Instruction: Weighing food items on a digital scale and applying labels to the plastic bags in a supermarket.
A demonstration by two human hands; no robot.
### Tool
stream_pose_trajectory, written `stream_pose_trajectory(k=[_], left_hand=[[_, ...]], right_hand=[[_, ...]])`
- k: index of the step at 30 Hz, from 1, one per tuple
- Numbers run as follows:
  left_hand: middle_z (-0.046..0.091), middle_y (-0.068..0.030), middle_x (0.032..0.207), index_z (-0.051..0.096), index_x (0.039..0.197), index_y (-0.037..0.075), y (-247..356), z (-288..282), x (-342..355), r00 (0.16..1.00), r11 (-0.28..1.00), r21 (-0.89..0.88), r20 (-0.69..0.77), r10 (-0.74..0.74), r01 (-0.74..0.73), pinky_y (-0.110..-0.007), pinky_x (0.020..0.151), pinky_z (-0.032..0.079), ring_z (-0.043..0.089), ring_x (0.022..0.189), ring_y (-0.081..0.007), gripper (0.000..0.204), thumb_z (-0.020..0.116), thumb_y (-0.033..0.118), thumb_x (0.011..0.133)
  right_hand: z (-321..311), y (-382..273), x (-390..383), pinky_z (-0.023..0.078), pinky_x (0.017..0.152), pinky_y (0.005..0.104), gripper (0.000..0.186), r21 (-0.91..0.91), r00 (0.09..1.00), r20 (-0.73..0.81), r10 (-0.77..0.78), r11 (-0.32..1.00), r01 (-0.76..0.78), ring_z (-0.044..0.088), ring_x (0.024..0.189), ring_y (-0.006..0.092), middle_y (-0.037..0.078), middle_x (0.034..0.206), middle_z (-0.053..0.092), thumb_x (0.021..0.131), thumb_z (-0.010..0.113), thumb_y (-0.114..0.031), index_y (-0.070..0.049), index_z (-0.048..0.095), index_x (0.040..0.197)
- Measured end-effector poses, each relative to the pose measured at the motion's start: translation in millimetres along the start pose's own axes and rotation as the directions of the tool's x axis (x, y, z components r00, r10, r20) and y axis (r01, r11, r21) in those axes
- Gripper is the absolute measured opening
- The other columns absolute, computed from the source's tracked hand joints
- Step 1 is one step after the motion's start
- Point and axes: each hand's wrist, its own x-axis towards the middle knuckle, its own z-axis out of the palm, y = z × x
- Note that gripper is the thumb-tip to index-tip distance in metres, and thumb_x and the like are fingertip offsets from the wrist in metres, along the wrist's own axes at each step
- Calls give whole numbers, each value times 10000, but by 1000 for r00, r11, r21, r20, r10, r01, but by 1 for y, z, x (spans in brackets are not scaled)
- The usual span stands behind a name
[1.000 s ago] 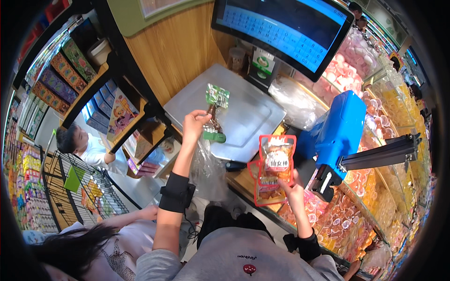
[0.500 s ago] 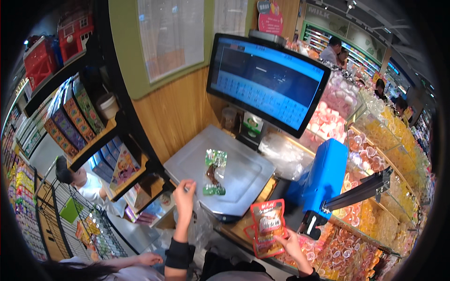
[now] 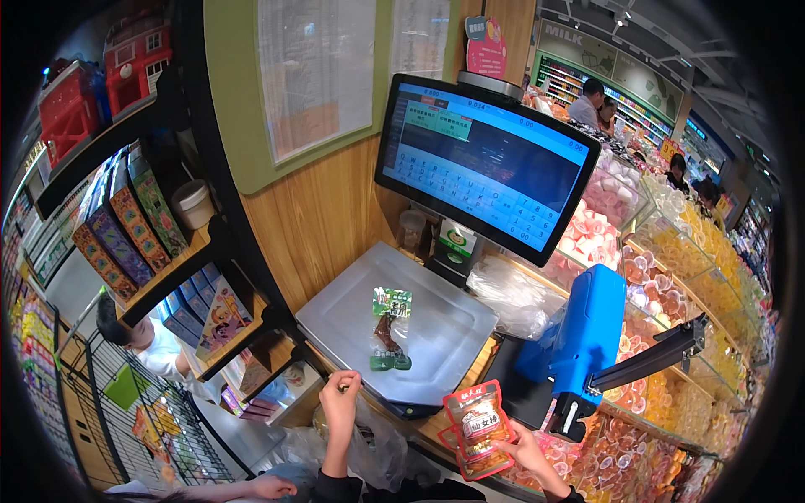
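A metal weighing scale (image 3: 327,310) lies ahead of me, with a green snack packet (image 3: 392,329) flat on its plate; a brown piece shows through the clear middle. My left hand (image 3: 340,401) hovers by the plate's near left edge, its fingers curled together. What they may pinch is too small to name. Right of the scale, my right hand (image 3: 527,448) grips red snack packets (image 3: 482,426) by their right side, fanned one behind the other. Above the scale, the touch screen (image 3: 486,168) shows a keyboard and two tiles at its upper left.
A blue device with a black arm (image 3: 587,335) stands right of the scale, before bins of wrapped sweets (image 3: 654,369). Clear plastic bags (image 3: 377,453) hang below the scale. At left are a boxed-goods shelf (image 3: 134,226), a wire cart (image 3: 109,427), and another person's hand (image 3: 272,488).
My left hand has drawn lower, nearer to me, and its fingers have curled in. Two tiles have appeared on the screen. The red packets stay in my right hand.
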Motion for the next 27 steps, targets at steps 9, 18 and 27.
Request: stream_pose_trajectory(k=[9, 18, 27], left_hand=[[592, -28, 603, 611, 805, -11, 0, 0, -3, 999, 999, -28, 17, -46, 47, -223, 549, 392, 513, 572, -66, 90, 608, 73, 776], [603, -51, 644, 593, 845, -17, 8, -11, -12, 999, 996, 80, -7, 37, -36, -243, 523, 390, 505, 550, -95, 162, 657, 94, 744], [548, -170, 647, 542, 789, -55, 2, -29, -38, 957, 900, 435, 268, -108, -20, -380, 552, 428, 558, 555, -316, 298, 728, 136, 656]], right_hand=[[2, 9, 0, 438, 787, 249, 349, 80, 1000, 27, -7, 997, 4, 534, 887, 92, 32, 968, 588, 768, 655, -33, 5, 499, 1078], [-24, 42, -1, 427, 746, 234, 307, -165, 996, 72, 57, 985, -44, 512, 832, 90, 26, 881, 564, 747, 666, -23, -28, 501, 1006], [-39, 126, 41, 436, 738, 251, 289, -376, 991, 113, 78, 926, -30, 514, 814, 90, 12, 873, 568, 747, 660, -23, -6, 521, 1000]])
